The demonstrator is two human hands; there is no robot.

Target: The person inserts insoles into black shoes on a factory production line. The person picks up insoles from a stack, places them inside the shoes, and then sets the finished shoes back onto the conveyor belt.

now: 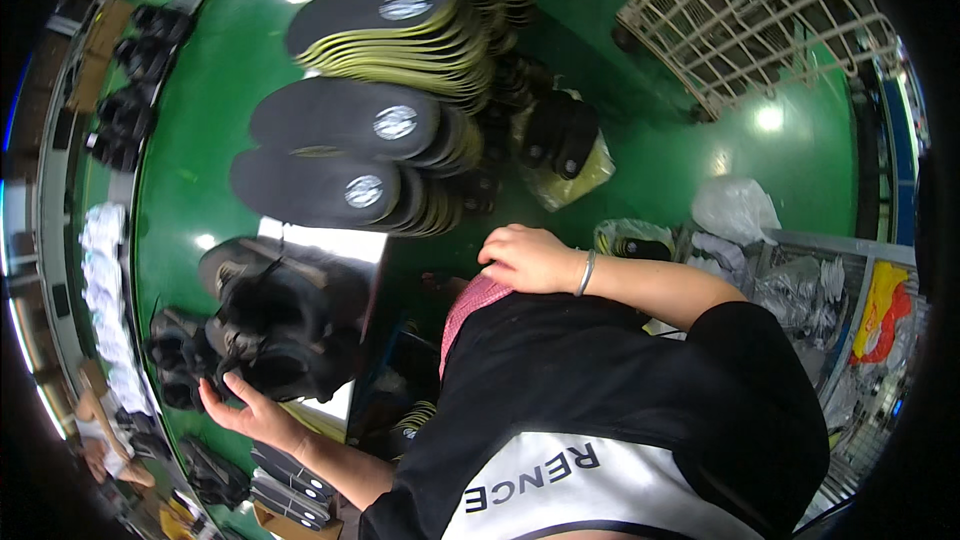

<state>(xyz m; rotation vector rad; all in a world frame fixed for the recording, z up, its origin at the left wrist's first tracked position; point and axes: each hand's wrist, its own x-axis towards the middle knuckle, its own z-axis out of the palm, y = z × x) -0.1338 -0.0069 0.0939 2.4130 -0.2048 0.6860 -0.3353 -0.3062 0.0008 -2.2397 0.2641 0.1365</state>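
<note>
At the lower left, my left hand (250,414) is open, its thumb and fingers apart, palm turned up. It is right beside a cluster of black shoes (275,310); I cannot tell whether the fingertips touch them. My right hand (535,260), with a silver bracelet on the wrist, rests at my waist over a pink checked cloth (473,315). Its fingers are curled in, and whatever lies under them is hidden. Beyond the shoes stand tall stacks of black insoles (330,110) with yellow-green edges and a round light mark at one end.
A wire cage cart (750,20) stands at the far right on the green floor (200,180). Clear plastic bags (735,208) and a metal rack lie to my right. More black shoes (140,90) and white wrapped items (108,290) line a bench along the left.
</note>
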